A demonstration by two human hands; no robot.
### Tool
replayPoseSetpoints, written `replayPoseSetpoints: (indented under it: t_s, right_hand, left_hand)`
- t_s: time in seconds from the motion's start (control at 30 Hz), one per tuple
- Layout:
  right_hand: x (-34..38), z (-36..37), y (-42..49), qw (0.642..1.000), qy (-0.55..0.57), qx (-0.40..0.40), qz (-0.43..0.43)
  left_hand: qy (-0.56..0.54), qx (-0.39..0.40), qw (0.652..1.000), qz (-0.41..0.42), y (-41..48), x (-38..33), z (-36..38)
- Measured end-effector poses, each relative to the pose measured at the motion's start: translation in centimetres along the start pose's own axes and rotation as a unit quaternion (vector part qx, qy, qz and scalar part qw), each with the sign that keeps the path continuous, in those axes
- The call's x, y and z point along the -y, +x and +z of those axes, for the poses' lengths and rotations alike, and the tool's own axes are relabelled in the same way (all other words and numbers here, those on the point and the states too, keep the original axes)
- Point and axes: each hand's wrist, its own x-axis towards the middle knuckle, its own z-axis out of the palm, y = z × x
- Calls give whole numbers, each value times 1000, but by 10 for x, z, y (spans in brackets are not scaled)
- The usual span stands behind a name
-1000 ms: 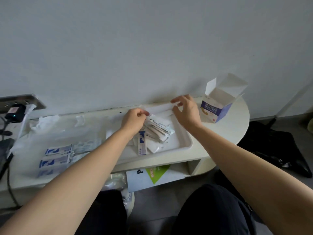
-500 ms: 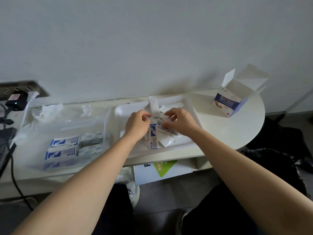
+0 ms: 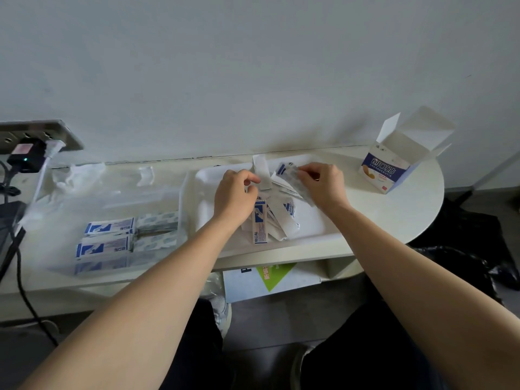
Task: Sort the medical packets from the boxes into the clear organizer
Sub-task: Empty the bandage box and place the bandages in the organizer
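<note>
A white tray (image 3: 315,235) on the table holds a loose pile of bandage packets (image 3: 270,220), white with blue print. My left hand (image 3: 235,197) pinches one plain white packet (image 3: 263,173) upright over the pile. My right hand (image 3: 320,184) grips a small bunch of packets (image 3: 289,171) by its end, lifted above the tray. The clear organizer (image 3: 112,209) lies to the left with blue-and-white packets (image 3: 108,237) stacked in its near compartments. An open white and blue box (image 3: 394,161) stands at the table's right end.
A wall plug and dark cable (image 3: 25,161) sit at the far left edge. Crumpled clear wrap (image 3: 76,173) lies behind the organizer. A white and green box (image 3: 270,277) rests on the shelf under the table. A dark bag (image 3: 464,243) is on the floor to the right.
My right hand has lifted a bunch of packets off the pile and moved right. My left hand still pinches the white packet. The view shifted slightly left.
</note>
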Motion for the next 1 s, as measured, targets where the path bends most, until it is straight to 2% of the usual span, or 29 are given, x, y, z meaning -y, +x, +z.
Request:
replayPoseSetpoints:
  t_s: [0.1, 0.17, 0.23, 0.3, 0.37, 0.47, 0.57, 0.7, 0.8, 1.0]
  right_hand:
    - [8, 1, 1, 996, 83, -8, 37]
    - [14, 3, 0, 970, 223, 29, 89]
    - [18, 8, -2, 923, 352, 82, 134]
    - [19, 12, -3, 892, 404, 126, 155]
    - [19, 17, -8, 888, 410, 147, 148]
    - [21, 23, -15, 918, 356, 113, 133]
    - [19, 26, -18, 945, 295, 80, 116]
    - [18, 28, -21, 968, 204, 132, 65]
    - [14, 29, -22, 965, 220, 122, 73]
    - [8, 28, -20, 953, 267, 99, 100]
  left_hand:
    - [-46, -27, 999, 7, 3, -3, 2]
    - [-157, -19, 987, -30, 5, -12, 4]
    - [-318, 33, 943, -94, 5, -26, 2]
    - [-448, 95, 877, -145, 6, -34, 4]
    - [-532, 136, 810, -206, 4, -40, 4]
    - [-567, 119, 773, -260, 1, -42, 6]
    - [-567, 89, 765, -292, 1, -40, 6]
    - [-575, 67, 755, -307, 2, -37, 4]
    - [-564, 68, 757, -323, 2, -34, 4]
    - [-526, 72, 789, -309, 0, -35, 8]
